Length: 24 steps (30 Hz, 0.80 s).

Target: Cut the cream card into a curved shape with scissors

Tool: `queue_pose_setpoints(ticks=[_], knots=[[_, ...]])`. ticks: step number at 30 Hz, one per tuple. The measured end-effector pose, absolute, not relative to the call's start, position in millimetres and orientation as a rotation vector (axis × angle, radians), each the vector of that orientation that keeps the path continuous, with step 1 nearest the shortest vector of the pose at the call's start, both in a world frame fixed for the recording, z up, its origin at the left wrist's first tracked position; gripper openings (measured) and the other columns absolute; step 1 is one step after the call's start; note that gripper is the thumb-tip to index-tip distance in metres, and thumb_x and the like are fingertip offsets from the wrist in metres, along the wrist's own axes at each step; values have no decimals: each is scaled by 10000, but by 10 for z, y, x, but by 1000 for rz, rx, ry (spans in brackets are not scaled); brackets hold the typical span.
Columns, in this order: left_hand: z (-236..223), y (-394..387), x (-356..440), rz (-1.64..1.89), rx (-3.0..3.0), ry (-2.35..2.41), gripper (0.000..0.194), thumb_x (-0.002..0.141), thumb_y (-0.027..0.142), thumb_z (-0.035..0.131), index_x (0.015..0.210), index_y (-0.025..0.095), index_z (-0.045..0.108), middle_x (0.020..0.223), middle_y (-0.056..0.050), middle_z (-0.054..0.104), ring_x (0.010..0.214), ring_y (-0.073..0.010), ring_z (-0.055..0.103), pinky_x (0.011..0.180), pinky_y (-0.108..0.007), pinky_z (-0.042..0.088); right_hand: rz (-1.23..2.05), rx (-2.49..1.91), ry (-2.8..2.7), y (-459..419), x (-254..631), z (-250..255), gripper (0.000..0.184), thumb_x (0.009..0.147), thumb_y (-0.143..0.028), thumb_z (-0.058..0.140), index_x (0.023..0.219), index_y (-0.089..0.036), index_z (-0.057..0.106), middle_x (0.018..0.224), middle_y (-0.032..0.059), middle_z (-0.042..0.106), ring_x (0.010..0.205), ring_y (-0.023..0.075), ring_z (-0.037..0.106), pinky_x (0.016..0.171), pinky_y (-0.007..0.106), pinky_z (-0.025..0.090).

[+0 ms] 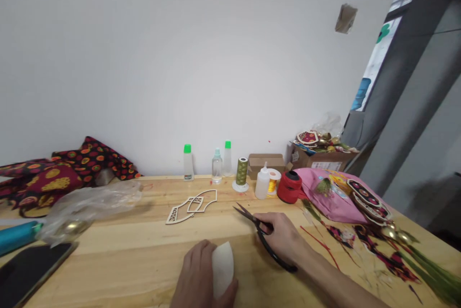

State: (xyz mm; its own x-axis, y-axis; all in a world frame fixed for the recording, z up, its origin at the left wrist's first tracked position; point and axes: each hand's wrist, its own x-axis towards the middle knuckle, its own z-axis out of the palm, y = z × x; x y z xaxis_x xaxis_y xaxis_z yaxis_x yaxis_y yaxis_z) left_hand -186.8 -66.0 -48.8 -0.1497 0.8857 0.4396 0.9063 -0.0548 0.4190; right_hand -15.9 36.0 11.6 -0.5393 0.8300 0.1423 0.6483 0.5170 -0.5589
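My left hand [201,277] is at the bottom middle of the wooden table [144,255], its fingers closed round a small white piece of material [222,267]. My right hand [283,238] rests on the table to the right of it, gripping black scissors [262,236] whose blades are parted and point up and left. Two pale cut-out templates [192,205] lie flat on the table beyond the hands, not touched.
Several small bottles [216,166], an olive thread cone [241,172], a yellow spool and a red spool [290,186] line the wall. Pink cloth [326,197], embroidered pieces and scraps lie right. Patterned fabric [65,173], a plastic bag [90,205], a teal roll and a dark phone lie left.
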Motion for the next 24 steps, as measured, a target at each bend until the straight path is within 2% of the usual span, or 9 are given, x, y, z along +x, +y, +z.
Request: queue_pose_setpoints(ticks=[4,6,9,10,12,15,17,20,24], knots=[[-197,-585,-1789,-1171,-1977,-2477,369,658,285,494,1008,179,448,891,-86,589,781,-227,586,686,-383,453,1212,-897,-2153,352,-428,150,144,599,-196,527,706,-181,622,563,-60,480,546,98,399,488,189,267],[-12,-500,-1863,-1156,-2198,-2394,453,626,224,517,1071,207,437,1009,-79,569,891,-222,569,767,-380,434,1410,-810,-1998,340,-575,188,190,560,-163,525,726,-173,617,544,-67,464,507,80,369,466,183,255],[189,-349,-2080,-1352,-2413,-2164,652,570,191,588,1186,245,381,1218,-75,483,1132,-238,425,954,-422,295,1567,-795,-1698,362,-713,241,320,527,-147,510,837,-143,587,520,-75,453,431,60,332,414,178,223],[224,-305,-2146,-1534,-2403,-2196,711,564,210,613,1222,235,346,1238,-91,475,1162,-252,396,970,-444,269,1576,-784,-1598,377,-736,247,354,526,-163,525,876,-132,568,516,-77,449,412,57,328,401,179,222],[245,-239,-2218,-2156,-2309,-2250,742,588,275,622,1255,193,306,1223,-133,498,1157,-282,406,956,-478,285,1567,-725,-1399,408,-762,235,389,543,-213,562,919,-121,526,513,-80,439,401,61,352,397,183,253],[184,-182,-2150,-3315,-2104,-1767,613,629,323,579,1196,166,407,1233,-144,498,1116,-302,449,933,-471,335,1544,-641,-1169,450,-790,174,376,583,-271,587,917,-133,484,523,-74,438,437,76,411,430,189,310],[110,-141,-2048,-3636,-2044,-1538,578,613,266,598,1167,171,461,1202,-125,531,1103,-290,464,955,-449,324,1523,-623,-1127,474,-812,136,367,591,-285,598,906,-144,474,537,-71,435,445,76,412,434,188,316],[-34,-40,-1972,-3680,-2001,-1626,522,677,284,562,1180,175,475,1138,-111,581,1116,-265,455,979,-441,303,1463,-627,-1181,508,-831,105,325,599,-279,597,878,-161,479,564,-65,438,444,71,391,428,185,301],[-295,68,-2092,-3481,-1810,-1906,399,721,359,521,1091,214,559,1064,-88,626,1105,-270,465,947,-472,344,1216,-687,-1541,546,-810,60,186,647,-162,512,833,-173,527,661,-17,525,569,109,474,525,205,358]])
